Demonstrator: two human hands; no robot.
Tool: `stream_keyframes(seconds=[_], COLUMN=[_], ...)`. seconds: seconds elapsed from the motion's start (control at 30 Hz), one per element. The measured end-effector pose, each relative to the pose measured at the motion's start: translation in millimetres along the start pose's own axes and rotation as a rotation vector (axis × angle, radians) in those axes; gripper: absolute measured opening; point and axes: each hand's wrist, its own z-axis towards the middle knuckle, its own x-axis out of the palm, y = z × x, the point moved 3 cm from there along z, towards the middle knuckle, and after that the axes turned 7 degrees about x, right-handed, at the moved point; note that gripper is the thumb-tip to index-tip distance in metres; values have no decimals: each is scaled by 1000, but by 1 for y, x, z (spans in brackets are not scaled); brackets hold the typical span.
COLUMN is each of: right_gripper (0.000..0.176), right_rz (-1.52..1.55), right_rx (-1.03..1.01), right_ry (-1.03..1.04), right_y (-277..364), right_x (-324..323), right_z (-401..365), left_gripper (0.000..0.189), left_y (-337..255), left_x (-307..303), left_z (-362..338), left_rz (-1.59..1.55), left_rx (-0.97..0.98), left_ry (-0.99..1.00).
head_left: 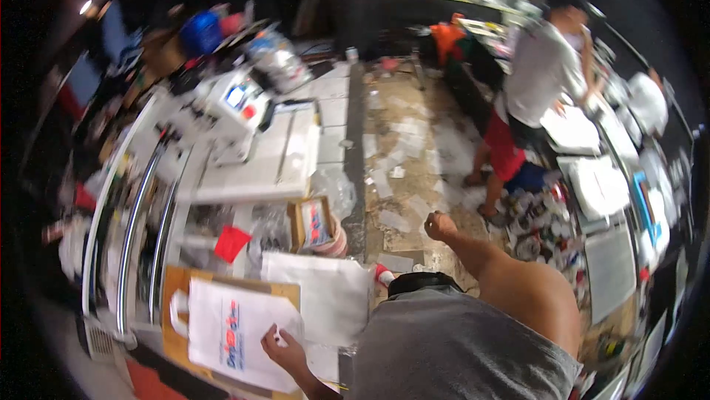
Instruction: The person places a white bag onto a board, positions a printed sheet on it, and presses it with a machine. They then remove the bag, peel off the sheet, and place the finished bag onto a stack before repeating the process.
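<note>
The work at hand is a flat white bag with a loop handle (211,326), lying face up on a flat orange-brown board (174,281). Its face already carries blue and red printed lettering (232,333), so, as a judgement, the marking of this side looks done; what is left cannot be told from this view.

The left hand (287,354) is over the bag's edge, thumb and finger drawn near each other around a small white patch. I cannot tell whether they pinch the bag, hold a separate scrap or only frame the white behind them. The right hand (441,227) is out above the floor, well apart from the bag, its fingers seemingly curled in; blur hides how tightly they close and whether they hold anything.

Beside the bag lies a wide white sheet (333,293). Beyond it are a square red piece (233,243) and an open brown cardboard box (299,228). Farther off, a white machine with a red knob (235,100) stands on a pale flat table (255,170).

Pale papers (407,133) litter the brown floor (414,96). On the right, 1 person in a white top (543,67) bends at another work surface, near 2 stacks of white sheets (571,132) (599,187).
</note>
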Motion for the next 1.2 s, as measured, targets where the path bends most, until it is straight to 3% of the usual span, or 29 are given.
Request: stream_keyframes(seconds=[0.03,0.07,0.13,0.17,0.43,0.67,0.73,0.83,0.97,1.03,1.07,1.13,1.17,1.2], right_gripper=[20,20,25,30,34,32,29,29,28,28,28,35,36,36], right_rz=[28,35,-3,13,123,69,28,-75,-18,-124,-124,46,-93,-92], right_rx=[226,298,496,555,692,620,528,336,269,97,85,276,170,149], right_ry=[-61,-87,-15,123,244,253,109,97,155,106,115,156,208,219], right_y=[-24,-43,-72,-83,-95,-102,-97,-95,-74,-61,-58,-40,-61,-55], right_x=[5,2,-5,-5,-14,1,1,21,16,21,23,3,44,40], right_z=[-7,-19,-33,-39,-95,-85,-77,-51,-23,-8,-3,3,26,28], left_gripper=[22,21,22,22,20,18,17,18,18,18,19,19,20,20], left_y=[1,-1,-8,-7,-8,-17,-12,-4,1,-3,-4,-8,-9,-9], left_x=[2,5,7,11,29,24,19,14,7,3,2,1,2,1], left_z=[1,2,6,7,24,24,17,8,-2,-7,-9,-10,-11,-12], left_rz=[-3,-10,-43,-61,-65,-89,-91,-66,-48,-31,-31,-24,-24,-19], left_rx=[20,35,-26,17,145,127,65,45,19,-3,-60,-126,-118,-114], left_ry=[-9,-12,27,30,95,48,36,0,-40,-50,-41,-39,-40,-42])
